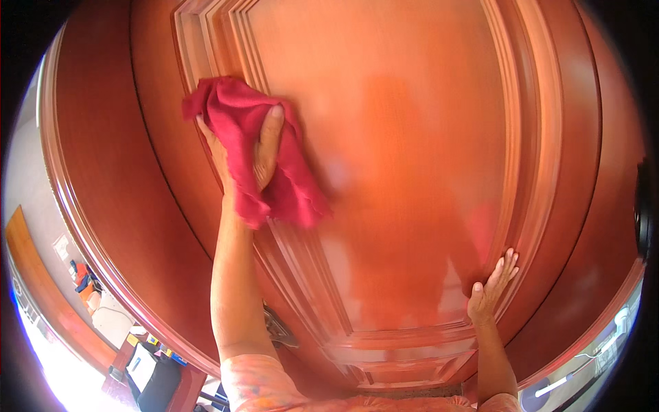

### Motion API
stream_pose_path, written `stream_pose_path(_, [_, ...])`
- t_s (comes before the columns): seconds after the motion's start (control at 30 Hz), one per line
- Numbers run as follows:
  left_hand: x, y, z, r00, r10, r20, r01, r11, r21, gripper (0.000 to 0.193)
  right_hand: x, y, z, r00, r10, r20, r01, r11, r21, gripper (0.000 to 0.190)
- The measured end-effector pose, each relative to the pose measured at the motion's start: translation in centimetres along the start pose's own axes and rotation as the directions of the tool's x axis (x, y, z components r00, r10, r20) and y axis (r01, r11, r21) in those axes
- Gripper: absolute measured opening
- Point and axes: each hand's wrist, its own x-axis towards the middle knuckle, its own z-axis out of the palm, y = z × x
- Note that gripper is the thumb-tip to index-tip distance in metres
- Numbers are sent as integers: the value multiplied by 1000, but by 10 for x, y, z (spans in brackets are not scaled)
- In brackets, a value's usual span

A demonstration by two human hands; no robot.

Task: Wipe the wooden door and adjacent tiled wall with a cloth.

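A glossy reddish-brown panelled wooden door (412, 170) with raised moulding (515, 129) fills most of the head view. My left hand (265, 147) grips a crumpled dark pink cloth (293, 175) against the moulding and panel edge at the upper left; the thumb lies over the cloth, and folds of it hide most of the fingers. Lower right, my right hand (495, 286) rests on the moulding at the panel's right edge, fingers extended and holding nothing. The shiny panel shows a dark reflection of a person.
A metal door handle (278, 327) sticks out beside my left forearm. Beyond the frame at the lower left stands a desk (177, 386) with a black bag or chair back and small items. A dark round object (642, 211) is at the right rim.
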Motion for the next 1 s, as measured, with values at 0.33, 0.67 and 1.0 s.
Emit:
stream_pose_path(0.33, [-180, -156, 40, 973, 218, 76, -223, 802, 555, 47, -3, 5, -1, 999, 32, 18, -32, 999, -36, 63])
stream_pose_path(0.67, [-26, -140, 17, 784, 474, -401, 5, 641, 768, 48, -5, 8, -1, 1000, 20, 10, -19, 998, -52, 61])
stream_pose_path(1.0, [-141, -132, 11, 863, 423, -277, -185, 774, 605, 41, -2, 5, 1, 999, 40, -15, -42, 995, -89, 62])
